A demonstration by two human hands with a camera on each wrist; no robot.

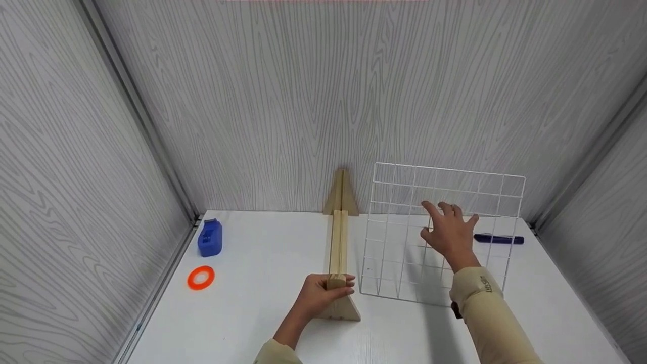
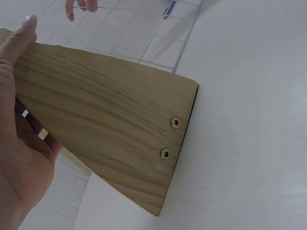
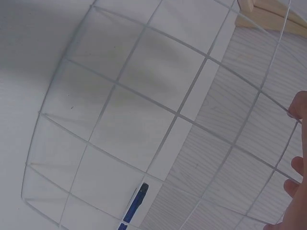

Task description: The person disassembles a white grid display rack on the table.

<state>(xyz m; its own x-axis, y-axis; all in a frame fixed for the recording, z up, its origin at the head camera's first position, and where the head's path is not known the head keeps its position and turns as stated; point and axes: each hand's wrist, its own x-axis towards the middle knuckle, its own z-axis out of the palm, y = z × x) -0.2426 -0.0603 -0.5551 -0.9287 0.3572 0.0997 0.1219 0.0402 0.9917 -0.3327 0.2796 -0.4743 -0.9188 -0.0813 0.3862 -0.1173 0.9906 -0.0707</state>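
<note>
A long wooden stand (image 1: 338, 242) with a slot along its top and triangular end plates lies down the middle of the white table (image 1: 263, 263). My left hand (image 1: 331, 290) grips its near end, fingers curled over the top. In the left wrist view the near end plate (image 2: 110, 124) with two screws fills the frame, and my left hand (image 2: 19, 143) holds its edge. A white wire grid panel (image 1: 404, 202) stands tilted on its lower edge, right of the stand. My right hand (image 1: 447, 217) rests spread against it, fingers (image 3: 298, 106) straight.
A blue pen (image 1: 498, 238) lies on the table behind the grid, also seen as the pen (image 3: 134, 207) through the wires. A blue tape dispenser (image 1: 210, 237) and an orange ring (image 1: 200, 277) sit at the left. Grey wood-grain walls enclose three sides.
</note>
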